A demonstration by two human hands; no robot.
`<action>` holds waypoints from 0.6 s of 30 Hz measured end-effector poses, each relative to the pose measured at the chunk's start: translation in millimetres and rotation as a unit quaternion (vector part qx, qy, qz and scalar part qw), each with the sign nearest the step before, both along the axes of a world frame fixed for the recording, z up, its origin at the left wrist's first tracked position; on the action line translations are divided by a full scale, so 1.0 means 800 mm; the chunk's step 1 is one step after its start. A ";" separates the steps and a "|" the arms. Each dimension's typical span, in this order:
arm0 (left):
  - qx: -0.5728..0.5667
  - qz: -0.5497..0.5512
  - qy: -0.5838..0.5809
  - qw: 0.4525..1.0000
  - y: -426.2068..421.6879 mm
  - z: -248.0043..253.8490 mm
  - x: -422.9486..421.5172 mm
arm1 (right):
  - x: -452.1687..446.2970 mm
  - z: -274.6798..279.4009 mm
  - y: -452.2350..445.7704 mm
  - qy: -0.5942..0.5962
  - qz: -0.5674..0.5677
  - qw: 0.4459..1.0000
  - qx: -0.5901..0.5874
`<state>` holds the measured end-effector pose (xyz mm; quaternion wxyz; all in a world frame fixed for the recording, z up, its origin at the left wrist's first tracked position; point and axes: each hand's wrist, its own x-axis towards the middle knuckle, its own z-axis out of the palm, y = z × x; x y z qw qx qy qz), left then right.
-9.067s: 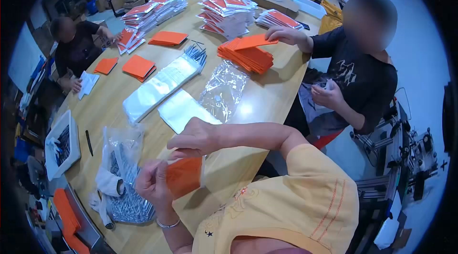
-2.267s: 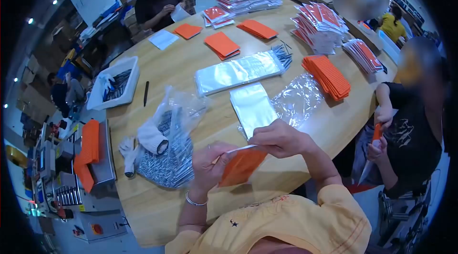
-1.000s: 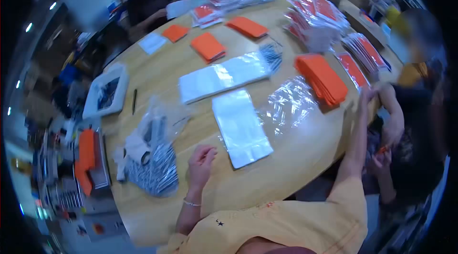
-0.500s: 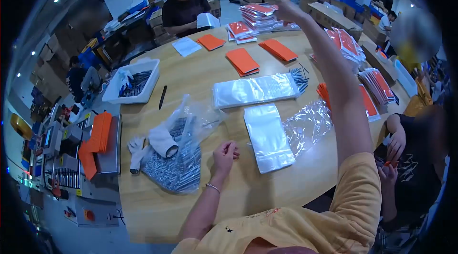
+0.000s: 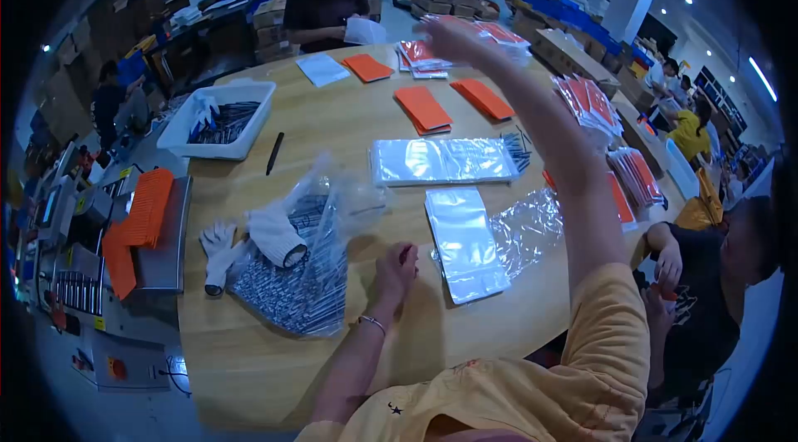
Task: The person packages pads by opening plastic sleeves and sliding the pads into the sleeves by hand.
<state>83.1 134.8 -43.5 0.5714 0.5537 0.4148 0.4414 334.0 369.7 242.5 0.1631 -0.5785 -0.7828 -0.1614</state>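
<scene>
My left hand point(image 5: 393, 274) rests on the table with its fingers curled in, and I see nothing in it. To its left lies a clear plastic bag point(image 5: 326, 288) full of thin metal-looking sticks; on its right is a stack of clear plastic sleeves point(image 5: 467, 244). My right arm stretches across the table, and my right hand point(image 5: 453, 39) is over the far side, beside a pile of bagged orange packets point(image 5: 501, 33). Its fingers are too blurred to read. Closer in are orange card stacks point(image 5: 422, 109) and a second row of clear sleeves point(image 5: 445, 162).
White gloves point(image 5: 276, 236) lie on the stick bag. A white bin point(image 5: 218, 122) of dark sticks and a black pen point(image 5: 275, 154) sit at the left. Crumpled plastic point(image 5: 532, 230) lies centre right. One person point(image 5: 326, 6) stands across the table; another point(image 5: 702, 292) sits at the right.
My right hand has moved left and slightly nearer, from the bagged pile toward the smaller packets beside it. My left hand stays in place, curled. The view has shifted a little.
</scene>
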 end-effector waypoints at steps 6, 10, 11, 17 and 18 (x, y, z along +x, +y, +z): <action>-0.037 -0.023 0.023 0.999 -0.002 0.005 -0.003 | -0.110 -0.143 -0.221 -0.042 0.179 0.944 -0.274; -0.012 -0.043 0.043 0.998 -0.003 0.008 -0.009 | -0.126 -0.183 -0.320 0.007 0.201 0.903 -0.379; -0.017 -0.042 0.029 0.999 -0.005 0.009 -0.009 | -0.120 -0.190 -0.337 0.011 0.196 0.905 -0.378; -0.023 -0.032 0.018 0.999 -0.005 0.003 -0.002 | -0.083 -0.213 -0.399 0.267 0.153 0.896 -0.319; -0.021 -0.026 0.024 0.999 -0.004 0.001 -0.002 | -0.078 -0.216 -0.406 0.304 0.135 0.885 -0.326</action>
